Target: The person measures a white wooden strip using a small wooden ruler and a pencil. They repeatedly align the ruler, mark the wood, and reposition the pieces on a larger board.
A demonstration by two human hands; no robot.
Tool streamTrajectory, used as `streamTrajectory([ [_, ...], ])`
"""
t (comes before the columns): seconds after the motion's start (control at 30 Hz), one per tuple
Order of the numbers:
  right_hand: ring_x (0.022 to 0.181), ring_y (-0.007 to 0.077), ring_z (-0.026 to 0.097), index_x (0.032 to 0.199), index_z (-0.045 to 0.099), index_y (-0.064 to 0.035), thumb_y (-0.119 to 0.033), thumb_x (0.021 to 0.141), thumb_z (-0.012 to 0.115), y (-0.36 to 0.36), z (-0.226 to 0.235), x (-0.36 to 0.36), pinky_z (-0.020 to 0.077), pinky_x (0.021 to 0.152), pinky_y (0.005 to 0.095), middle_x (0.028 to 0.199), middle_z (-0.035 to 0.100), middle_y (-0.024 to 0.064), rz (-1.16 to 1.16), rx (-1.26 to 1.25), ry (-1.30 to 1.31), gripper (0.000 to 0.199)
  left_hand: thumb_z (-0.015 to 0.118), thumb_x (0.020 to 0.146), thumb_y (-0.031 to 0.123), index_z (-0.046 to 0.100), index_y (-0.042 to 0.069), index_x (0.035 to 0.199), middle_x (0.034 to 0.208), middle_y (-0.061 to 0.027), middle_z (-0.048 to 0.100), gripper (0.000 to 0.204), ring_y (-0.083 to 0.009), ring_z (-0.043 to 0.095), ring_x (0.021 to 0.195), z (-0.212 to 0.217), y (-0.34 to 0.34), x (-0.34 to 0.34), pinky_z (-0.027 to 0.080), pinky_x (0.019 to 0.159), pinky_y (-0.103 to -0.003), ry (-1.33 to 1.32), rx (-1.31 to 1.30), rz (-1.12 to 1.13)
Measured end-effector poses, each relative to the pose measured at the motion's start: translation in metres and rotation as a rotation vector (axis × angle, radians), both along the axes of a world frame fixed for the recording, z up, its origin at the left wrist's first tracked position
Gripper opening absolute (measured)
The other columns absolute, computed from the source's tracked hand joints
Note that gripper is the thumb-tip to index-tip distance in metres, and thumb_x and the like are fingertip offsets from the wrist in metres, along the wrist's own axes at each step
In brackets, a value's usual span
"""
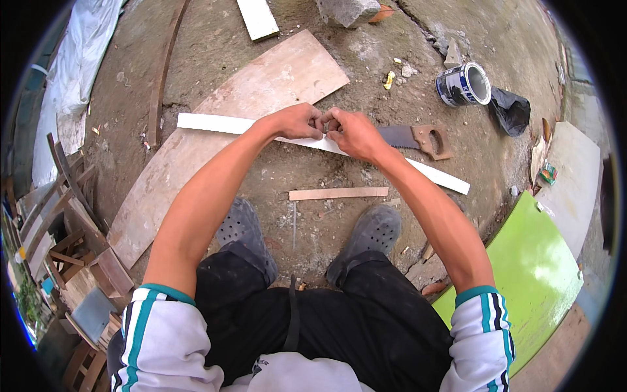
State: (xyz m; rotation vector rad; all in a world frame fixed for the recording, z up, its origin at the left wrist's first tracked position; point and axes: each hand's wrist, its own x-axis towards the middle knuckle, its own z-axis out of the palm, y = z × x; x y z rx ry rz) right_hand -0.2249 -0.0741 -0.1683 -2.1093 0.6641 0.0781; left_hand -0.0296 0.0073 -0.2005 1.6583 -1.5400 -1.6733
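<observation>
My left hand [297,122] and my right hand [354,133] meet at the fingertips over a long white strip [212,123] that lies slantwise on the ground. Both have their fingers curled into a pinch. Whatever sits between them, if anything, is too small to make out. Just beyond my right hand is a handsaw [432,142], its brown handle pointing right and part of its blade hidden by my wrist. Under the strip's left part lies a long plywood board [274,75]. Closer to my feet rests a short thin wooden slat [337,193], with a thin grey rod [294,225] below its left end.
A paint can [463,85] lies tipped beside a black plastic bag [509,111] at the far right. A green panel [522,274] leans at the right. Scrap wood [78,261] is piled on the left. A stone block [346,11] and a white board piece [258,18] lie far ahead.
</observation>
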Motion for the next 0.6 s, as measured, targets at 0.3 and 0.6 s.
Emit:
streamTrajectory([
  [0.3, 0.082, 0.0326, 0.069, 0.110, 0.065, -0.0052, -0.006, 0.085, 0.068, -0.0018, 0.0026, 0.0034, 0.0522, 0.075, 0.0425, 0.087, 0.071, 0.0129, 0.029, 0.008, 0.033, 0.025, 0.075, 0.081, 0.016, 0.067, 0.003, 0.085, 0.079, -0.0024, 0.067, 0.016, -0.0143, 0.061, 0.078, -0.0025, -0.0004, -0.0008, 0.048, 0.075, -0.032, 0.014, 0.012, -0.005],
  [0.6, 0.083, 0.0337, 0.069, 0.110, 0.064, -0.0042, -0.008, 0.086, 0.068, -0.0075, -0.0038, 0.0048, 0.0532, 0.075, 0.0424, 0.088, 0.071, 0.0149, 0.081, -0.021, 0.036, 0.025, 0.074, 0.080, 0.016, 0.068, 0.003, 0.088, 0.081, -0.0037, 0.068, 0.016, -0.0149, 0.062, 0.079, -0.0053, 0.0017, -0.0008, 0.049, 0.075, -0.032, 0.030, 0.003, 0.001],
])
